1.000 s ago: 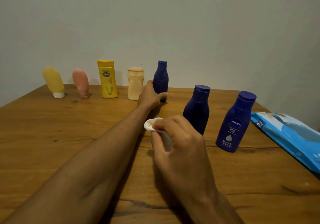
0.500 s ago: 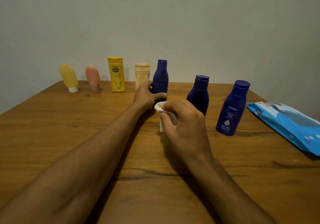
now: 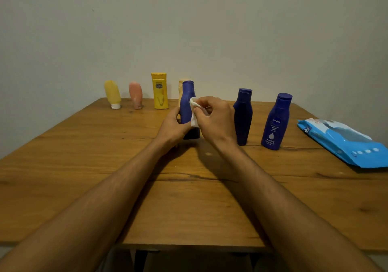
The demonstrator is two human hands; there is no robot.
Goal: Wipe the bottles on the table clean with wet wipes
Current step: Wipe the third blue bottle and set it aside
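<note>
Plain pale wall point(image 3: 210, 30) behind a brown wooden table point(image 3: 189, 208) — dim, even light.

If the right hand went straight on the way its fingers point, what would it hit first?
The dark blue bottle that the left hand grips. The wipe pinched in the right hand looks pressed to its side. Behind it stands the beige bottle, though depth is hard to judge.

Wipes pack point(image 3: 344, 143) right of bottles point(image 3: 242, 116) on table point(image 3: 189, 198)

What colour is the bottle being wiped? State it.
The bottle is dark blue; the head view shows it.
</note>
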